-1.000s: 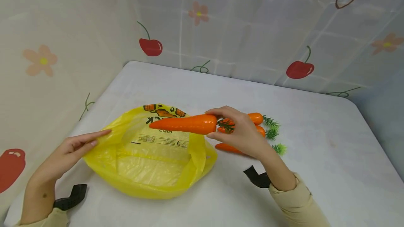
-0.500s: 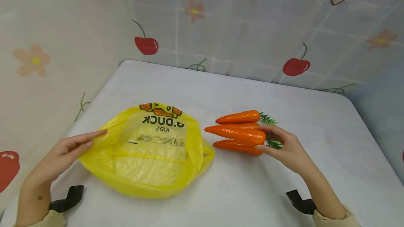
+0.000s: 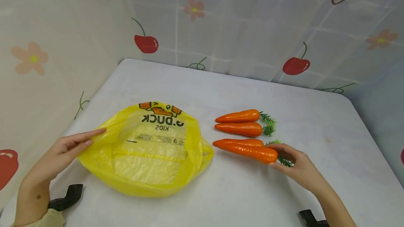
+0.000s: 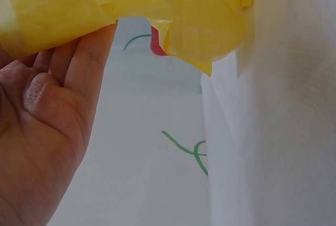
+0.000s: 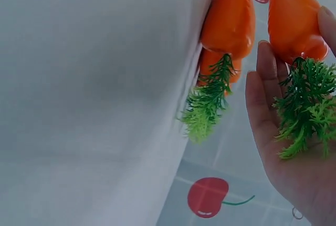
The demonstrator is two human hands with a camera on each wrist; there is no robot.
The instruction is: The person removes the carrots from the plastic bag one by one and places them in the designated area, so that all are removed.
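Observation:
My left hand [image 3: 67, 150] pinches the left edge of a yellow plastic bag [image 3: 148, 188], whose mouth gapes upward and shows printing inside. In the left wrist view, the bag [image 4: 58, 16] hides the fingertips of the left hand [image 4: 52, 110]. My right hand [image 3: 298, 165] holds a carrot [image 3: 255, 152] by its thick end between thumb and fingers, its tip pointing left. The carrot's green top [image 5: 304, 105] hangs over the palm in the right wrist view. Beside it lies another carrot [image 3: 249, 142], partly covered by the held one. Two more carrots, an upper one [image 3: 241, 116] and a lower one [image 3: 243, 129], lie farther back.
A white-covered table [image 3: 176, 83] carries everything. Behind it hangs a pale curtain [image 3: 233, 23] printed with cherries and flowers; a similar sheet [image 3: 56, 97] stands on the left. Black wrist mounts, left [image 3: 67, 197] and right [image 3: 310, 218], project from the forearms.
My right hand has moved from over the bag to the right and toward me with the carrot, now at the near side of the row. The left hand keeps its hold on the bag.

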